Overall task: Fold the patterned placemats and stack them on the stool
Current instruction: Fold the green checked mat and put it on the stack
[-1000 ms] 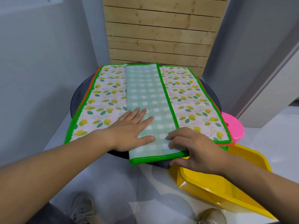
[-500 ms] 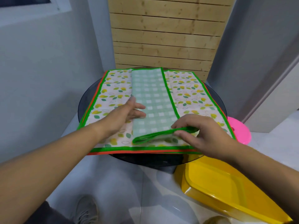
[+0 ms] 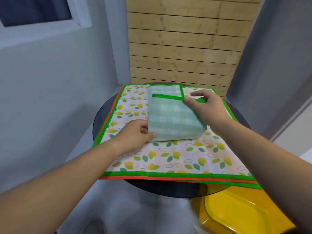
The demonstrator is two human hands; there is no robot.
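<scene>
A green checked placemat (image 3: 170, 119), trimmed in bright green, lies folded over on itself on a stack of flat leaf-patterned placemats (image 3: 177, 157). Its near end has been brought up towards its far end. My right hand (image 3: 202, 105) pinches the green trim at the folded mat's far right corner. My left hand (image 3: 138, 134) grips the near left corner at the fold. The flat mats, edged in green and orange, cover most of a round dark glass table (image 3: 168, 190). The pink stool is out of view.
A yellow plastic tub (image 3: 236, 215) sits on the floor at the lower right, partly under the table's edge. A wooden slat panel (image 3: 185, 43) rises behind the table, with grey walls on both sides. A shoe shows faintly on the floor below.
The long checked strip was lifted at its near end by my right hand and folded away from me onto its far half. My left hand moved from pressing the mat to gripping the fold.
</scene>
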